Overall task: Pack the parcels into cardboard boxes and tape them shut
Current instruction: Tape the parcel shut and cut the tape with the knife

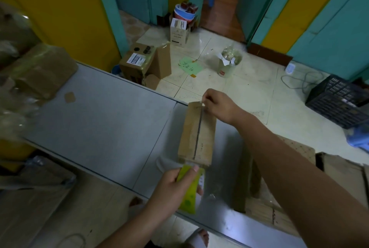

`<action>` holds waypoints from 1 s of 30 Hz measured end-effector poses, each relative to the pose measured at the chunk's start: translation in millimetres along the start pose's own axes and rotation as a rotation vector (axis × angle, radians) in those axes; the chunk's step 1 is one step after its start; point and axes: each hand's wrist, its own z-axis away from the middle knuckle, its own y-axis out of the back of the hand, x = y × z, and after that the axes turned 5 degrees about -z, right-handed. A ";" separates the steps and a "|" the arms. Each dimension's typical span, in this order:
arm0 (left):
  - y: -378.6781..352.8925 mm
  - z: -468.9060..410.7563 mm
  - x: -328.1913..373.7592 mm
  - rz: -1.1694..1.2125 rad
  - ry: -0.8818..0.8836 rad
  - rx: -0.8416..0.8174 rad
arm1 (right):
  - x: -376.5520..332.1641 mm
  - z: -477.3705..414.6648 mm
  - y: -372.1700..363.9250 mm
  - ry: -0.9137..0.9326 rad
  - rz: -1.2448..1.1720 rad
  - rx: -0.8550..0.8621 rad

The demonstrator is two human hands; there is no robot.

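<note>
A narrow brown cardboard box (196, 134) lies lengthwise on the grey table (103, 119), its closed flaps meeting in a dark seam along the top. My left hand (173, 185) grips a yellow-green tape roll (191, 186) at the box's near end, thumb on top of the roll. Clear tape seems to run from the roll along the box, though it is hard to make out. At the far end my right hand (217, 105) pinches something thin and pale, apparently the tape's end, against the box's far edge.
Brown wrapped parcels (40, 69) pile up at the table's left end. Flat cardboard (30, 197) lies below left and more at right (343, 171). On the floor beyond stand open boxes (139, 61), a bucket (229, 61) and a black crate (339, 101).
</note>
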 end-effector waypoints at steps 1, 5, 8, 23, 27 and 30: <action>-4.0 1.3 2.5 -0.004 0.004 -0.003 | 1.4 0.7 -1.4 0.012 -0.038 0.013; -8.6 1.9 6.1 -0.028 0.016 0.002 | 5.2 0.9 -6.6 0.041 -0.136 0.056; -6.6 1.8 4.6 -0.057 0.030 -0.012 | 11.1 0.5 -11.4 0.047 -0.134 0.054; -11.3 -22.8 7.6 -0.023 0.087 -0.100 | 28.2 -17.5 -22.0 -0.196 -0.042 0.204; -10.6 -24.3 11.1 -0.023 0.077 -0.113 | 26.7 -19.9 -22.2 -0.199 -0.091 0.229; -9.9 -25.8 14.0 -0.017 0.080 -0.107 | 28.4 -24.8 -24.9 -0.225 -0.058 0.223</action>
